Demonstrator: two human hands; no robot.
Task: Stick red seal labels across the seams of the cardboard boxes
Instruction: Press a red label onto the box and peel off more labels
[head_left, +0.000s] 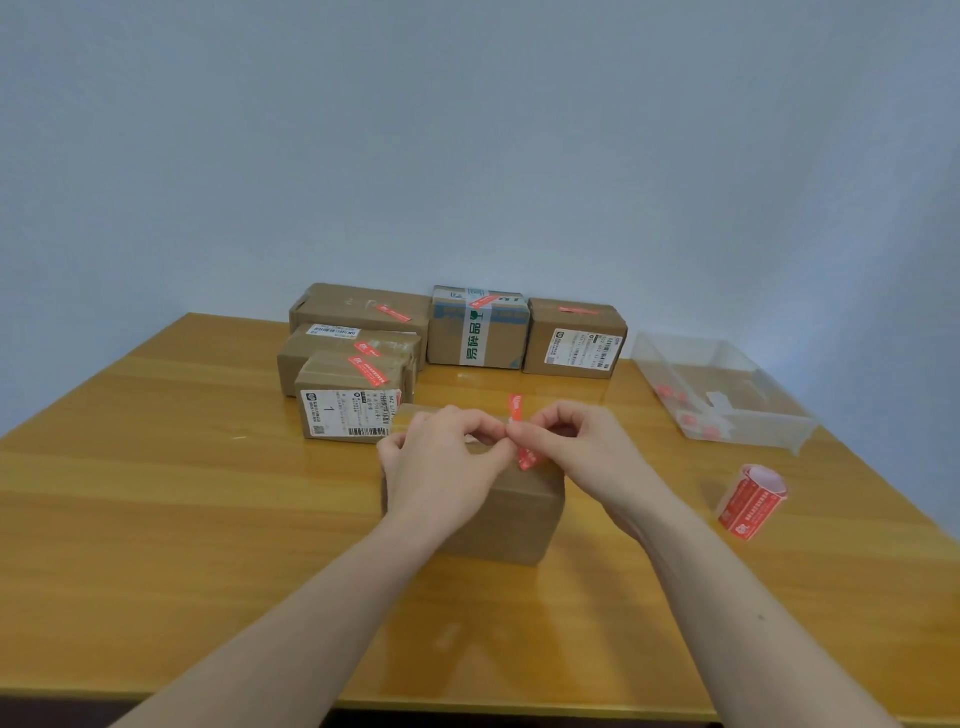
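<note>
On my wooden table (156, 467) five boxes at the back (358, 312) already wear red seals, so I judge the job nearly done. The plain box in front of me (511, 512) is the one left. My left hand (441, 462) and right hand (582, 447) meet above it, both pinching one red label (517, 410) held upright over its top. The label roll (750, 501) waits at my right.
</note>
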